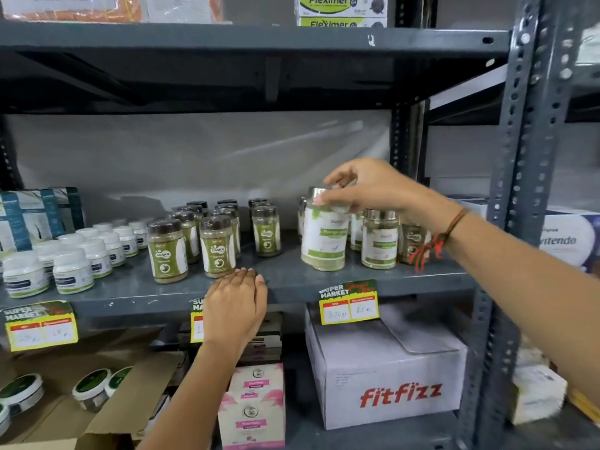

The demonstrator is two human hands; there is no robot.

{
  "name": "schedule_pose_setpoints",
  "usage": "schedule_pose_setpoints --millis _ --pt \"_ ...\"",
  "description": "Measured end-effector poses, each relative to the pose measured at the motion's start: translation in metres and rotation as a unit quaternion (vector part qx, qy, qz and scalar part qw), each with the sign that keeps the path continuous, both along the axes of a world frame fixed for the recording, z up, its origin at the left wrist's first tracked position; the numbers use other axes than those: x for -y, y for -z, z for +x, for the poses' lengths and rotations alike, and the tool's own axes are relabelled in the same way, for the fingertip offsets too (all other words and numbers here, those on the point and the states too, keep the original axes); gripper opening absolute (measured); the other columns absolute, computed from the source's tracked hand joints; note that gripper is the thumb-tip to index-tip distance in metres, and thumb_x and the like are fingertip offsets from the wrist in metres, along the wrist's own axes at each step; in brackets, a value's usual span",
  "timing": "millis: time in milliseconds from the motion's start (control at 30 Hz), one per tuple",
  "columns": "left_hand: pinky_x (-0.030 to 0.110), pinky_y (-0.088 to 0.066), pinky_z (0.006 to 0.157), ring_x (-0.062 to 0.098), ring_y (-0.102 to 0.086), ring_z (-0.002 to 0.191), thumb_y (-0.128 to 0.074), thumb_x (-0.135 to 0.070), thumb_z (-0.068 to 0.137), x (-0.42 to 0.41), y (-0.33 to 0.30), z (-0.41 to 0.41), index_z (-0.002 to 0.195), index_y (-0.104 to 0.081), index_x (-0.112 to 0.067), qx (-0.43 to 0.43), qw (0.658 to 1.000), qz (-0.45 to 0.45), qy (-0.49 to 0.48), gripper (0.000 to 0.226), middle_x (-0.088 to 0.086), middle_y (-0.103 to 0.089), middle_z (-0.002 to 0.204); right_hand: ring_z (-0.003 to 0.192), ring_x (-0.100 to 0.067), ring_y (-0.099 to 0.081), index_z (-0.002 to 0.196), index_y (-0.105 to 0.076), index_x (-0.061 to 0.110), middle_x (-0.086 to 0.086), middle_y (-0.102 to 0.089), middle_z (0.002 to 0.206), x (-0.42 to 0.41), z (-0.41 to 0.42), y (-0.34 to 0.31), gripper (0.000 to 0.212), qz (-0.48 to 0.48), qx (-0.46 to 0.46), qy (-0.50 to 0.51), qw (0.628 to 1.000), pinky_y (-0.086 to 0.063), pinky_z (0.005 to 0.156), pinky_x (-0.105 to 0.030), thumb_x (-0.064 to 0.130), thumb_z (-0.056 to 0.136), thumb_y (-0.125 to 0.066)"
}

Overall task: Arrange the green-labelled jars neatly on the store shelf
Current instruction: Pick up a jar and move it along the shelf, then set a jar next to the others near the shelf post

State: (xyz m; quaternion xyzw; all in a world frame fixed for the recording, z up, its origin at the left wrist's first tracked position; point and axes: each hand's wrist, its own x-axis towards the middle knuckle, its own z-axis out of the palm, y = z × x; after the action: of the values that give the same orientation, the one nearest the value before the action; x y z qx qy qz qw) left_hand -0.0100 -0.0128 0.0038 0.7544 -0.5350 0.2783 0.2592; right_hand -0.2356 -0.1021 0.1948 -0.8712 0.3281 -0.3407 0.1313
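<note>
My right hand (363, 186) grips the silver lid of a white jar with a green label (323, 235), its base at the grey metal shelf (292, 280). More jars of the same kind (379, 241) stand just right of it, partly hidden by my wrist. Left of centre stand several brown-lidded jars with green labels (167, 253) in rows. My left hand (235, 306) rests flat on the shelf's front edge, fingers together, holding nothing, just below those rows.
Small white tubs (73, 271) fill the shelf's left end. Yellow price tags (349, 303) hang from the edge. Below sit a white "fitfizz" carton (386, 368), pink boxes (251, 407) and an open cardboard box (81, 401). A perforated upright (516, 157) bounds the right side.
</note>
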Motion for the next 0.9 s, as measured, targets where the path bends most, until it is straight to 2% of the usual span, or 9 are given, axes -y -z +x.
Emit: schedule_pose_setpoints --millis 133,267,400,500,633,733,800,900 --pt "0.037 -0.048 0.096 0.024 -0.067 0.104 -0.032 -0.032 0.095 0.0 0.0 0.0 0.104 -0.072 -0.006 0.004 1.0 -0.002 0.003 0.048 0.012 -0.073 0.108 0.078 -0.002 -0.068 0.09 -0.076 0.028 0.012 -0.073 0.084 0.008 -0.048 -0.004 0.054 0.008 0.0 0.04 0.999 -0.053 0.058 -0.019 0.068 0.053 -0.081" --pt "0.037 -0.049 0.093 0.024 -0.068 0.102 -0.032 -0.032 0.095 0.0 0.001 0.001 0.102 -0.072 -0.007 0.005 1.0 -0.007 0.007 0.048 0.01 -0.074 0.105 0.082 -0.003 -0.064 0.09 -0.075 0.031 0.014 -0.071 0.083 0.022 -0.086 -0.002 0.058 -0.026 -0.037 0.107 0.993 -0.051 0.069 -0.025 0.075 0.052 -0.076" --pt "0.037 -0.049 0.092 0.024 -0.068 0.101 -0.036 -0.032 0.094 0.002 0.003 0.001 0.101 -0.073 -0.006 0.001 1.0 -0.018 0.005 0.045 0.01 -0.074 0.103 0.08 0.005 -0.058 0.092 -0.072 0.037 0.021 -0.067 0.086 0.035 -0.112 0.004 0.055 -0.07 -0.11 0.17 0.977 -0.041 0.062 -0.019 0.078 0.056 -0.069" --pt "0.038 -0.05 0.09 0.025 -0.069 0.099 -0.037 -0.032 0.093 0.002 0.004 0.003 0.1 -0.073 -0.006 0.003 1.0 -0.024 -0.001 0.045 0.011 -0.075 0.101 0.076 -0.004 -0.061 0.089 -0.07 0.038 0.014 -0.07 0.088 0.047 -0.127 0.007 0.05 -0.089 -0.148 0.221 0.96 -0.045 0.064 -0.024 0.077 0.059 -0.068" --pt "0.038 -0.051 0.089 0.025 -0.069 0.097 -0.037 -0.032 0.093 0.003 0.004 0.002 0.098 -0.074 -0.005 0.005 1.0 -0.026 -0.004 0.046 0.011 -0.075 0.099 0.086 -0.021 -0.066 0.096 -0.073 0.035 0.005 -0.074 0.096 0.061 -0.138 0.009 0.057 -0.093 -0.19 0.287 0.934 -0.056 0.079 -0.036 0.078 0.06 -0.067" --pt "0.038 -0.051 0.087 0.025 -0.069 0.097 -0.036 -0.033 0.093 0.002 0.003 0.001 0.099 -0.073 -0.006 0.008 1.0 -0.024 -0.005 0.046 0.01 -0.075 0.1 0.085 -0.025 -0.064 0.101 -0.073 0.032 -0.001 -0.073 0.099 0.066 -0.137 0.01 0.062 -0.098 -0.213 0.319 0.918 -0.056 0.078 -0.038 0.078 0.06 -0.067" --pt "0.038 -0.051 0.087 0.025 -0.069 0.098 -0.037 -0.033 0.093 0.002 0.003 0.001 0.1 -0.073 -0.006 0.006 1.0 -0.024 -0.004 0.046 0.01 -0.075 0.101 0.078 -0.025 -0.065 0.1 -0.072 0.03 -0.003 -0.073 0.093 0.066 -0.135 0.011 0.062 -0.101 -0.227 0.334 0.909 -0.056 0.073 -0.037 0.077 0.06 -0.066" --pt "0.038 -0.051 0.088 0.025 -0.069 0.098 -0.037 -0.033 0.093 0.001 0.003 0.001 0.1 -0.073 -0.006 0.005 1.0 -0.027 -0.004 0.045 0.011 -0.075 0.101 0.052 -0.015 -0.065 0.095 -0.072 0.026 0.0 -0.07 0.07 0.064 -0.132 0.009 0.06 -0.097 -0.244 0.352 0.899 -0.055 0.062 -0.03 0.076 0.063 -0.065"
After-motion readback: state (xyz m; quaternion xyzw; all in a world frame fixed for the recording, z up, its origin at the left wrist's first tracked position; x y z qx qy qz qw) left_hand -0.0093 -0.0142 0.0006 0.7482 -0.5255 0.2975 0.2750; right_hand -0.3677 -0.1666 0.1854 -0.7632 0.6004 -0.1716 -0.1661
